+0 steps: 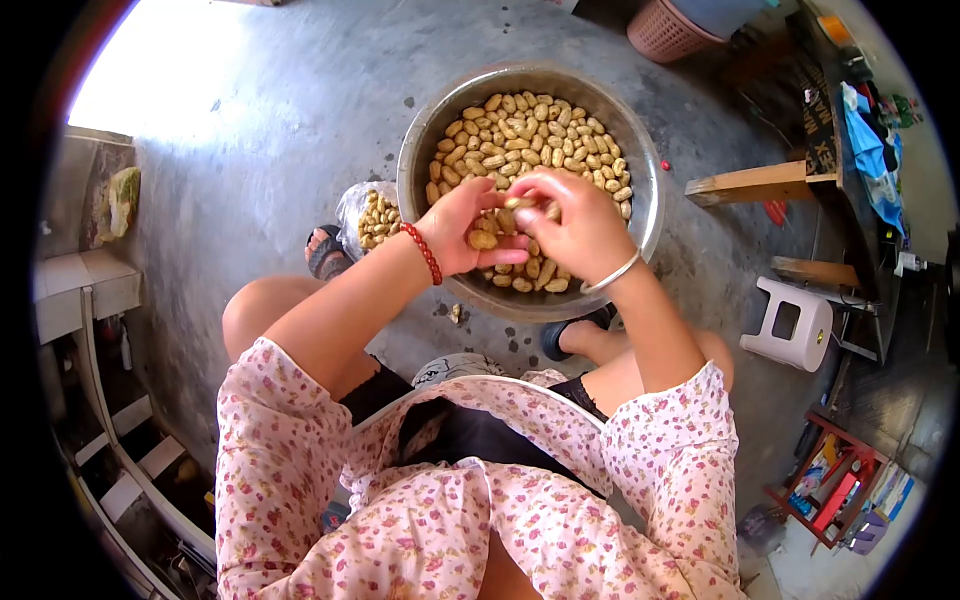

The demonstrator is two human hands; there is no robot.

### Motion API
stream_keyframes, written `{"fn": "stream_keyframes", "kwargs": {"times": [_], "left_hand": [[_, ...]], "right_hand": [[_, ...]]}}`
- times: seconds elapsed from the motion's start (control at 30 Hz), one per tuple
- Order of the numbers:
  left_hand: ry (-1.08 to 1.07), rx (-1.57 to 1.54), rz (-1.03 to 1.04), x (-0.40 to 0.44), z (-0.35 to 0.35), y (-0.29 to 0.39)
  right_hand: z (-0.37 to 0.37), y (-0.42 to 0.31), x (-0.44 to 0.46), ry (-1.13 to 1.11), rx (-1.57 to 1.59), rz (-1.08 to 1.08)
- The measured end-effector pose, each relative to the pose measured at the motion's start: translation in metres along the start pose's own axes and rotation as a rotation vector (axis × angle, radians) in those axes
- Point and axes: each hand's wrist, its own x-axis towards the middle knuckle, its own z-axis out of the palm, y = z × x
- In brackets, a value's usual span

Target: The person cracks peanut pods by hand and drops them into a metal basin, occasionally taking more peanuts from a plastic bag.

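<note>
A wide metal basin [648,190] full of peanuts in their shells [520,130] stands on the floor in front of me. Over its near side, my left hand [465,228] is cupped around several peanuts [484,239], a red bead bracelet at its wrist. My right hand [580,222] pinches one peanut [518,203] between thumb and fingers, close to the left palm. A pale bangle circles the right wrist. Left of the basin, a clear plastic bag [350,215] holds more peanuts [380,220].
To the right are a light plastic stool [790,325] and a wooden table leg [750,185]. A pink basket [668,32] stands at the back right. A small rack [830,482] with packets is at the lower right. Shelving [90,285] lines the left side.
</note>
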Motion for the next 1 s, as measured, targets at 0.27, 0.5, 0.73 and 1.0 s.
{"fn": "stream_keyframes", "kwargs": {"times": [0.27, 0.5, 0.73, 1.0], "left_hand": [[-0.139, -0.03, 0.121, -0.011, 0.019, 0.001], [-0.299, -0.021, 0.175, -0.014, 0.006, 0.008], [-0.256, -0.295, 0.657, -0.05, -0.037, 0.065], [0.545, -0.248, 0.38, -0.003, -0.199, 0.043]], "right_hand": [[-0.016, 0.001, 0.006, -0.048, 0.438, -0.03], [-0.018, 0.016, 0.01, 0.116, 0.763, 0.119], [0.009, 0.074, 0.013, -0.021, -0.68, 0.373], [0.014, 0.071, 0.01, -0.46, -0.708, 0.416]]}}
